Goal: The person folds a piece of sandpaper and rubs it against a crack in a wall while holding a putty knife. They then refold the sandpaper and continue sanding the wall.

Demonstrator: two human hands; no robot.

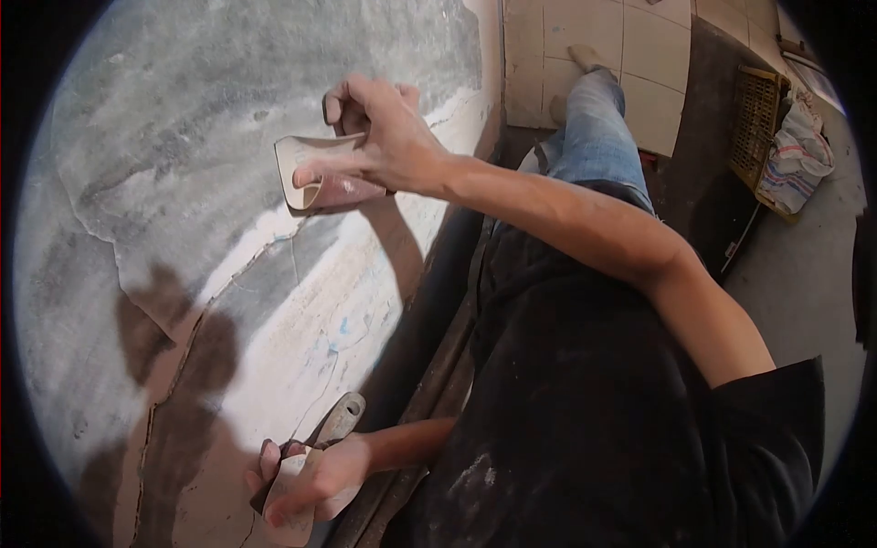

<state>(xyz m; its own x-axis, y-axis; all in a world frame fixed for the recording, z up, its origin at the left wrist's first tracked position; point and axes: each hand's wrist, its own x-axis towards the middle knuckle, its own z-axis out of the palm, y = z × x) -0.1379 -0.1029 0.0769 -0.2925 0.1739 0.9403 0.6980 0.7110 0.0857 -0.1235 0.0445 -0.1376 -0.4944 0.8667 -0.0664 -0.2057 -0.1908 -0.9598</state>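
My right hand (pixel 393 142) grips a bent sheet of sandpaper (pixel 306 151) against the grey and white patched wall (pixel 183 100). Its thumb lies on the pale face of the sheet, and part of the reddish side is folded over. Low in the view, beside the wall, my left hand (pixel 320 484) is closed around a scraper, whose worn handle (pixel 343 416) with a hole sticks out above the fingers. A pale sheet (pixel 294 493) is also held in that hand, partly covered by the fingers.
A long crack (pixel 187 352) runs down the wall, with shadows across it. Dark pipe-like lengths (pixel 438 365) run between wall and body. Light floor tiles (pixel 585 27) are at the top. A yellow crate (pixel 758 128) and a white striped sack (pixel 802 155) are at the upper right.
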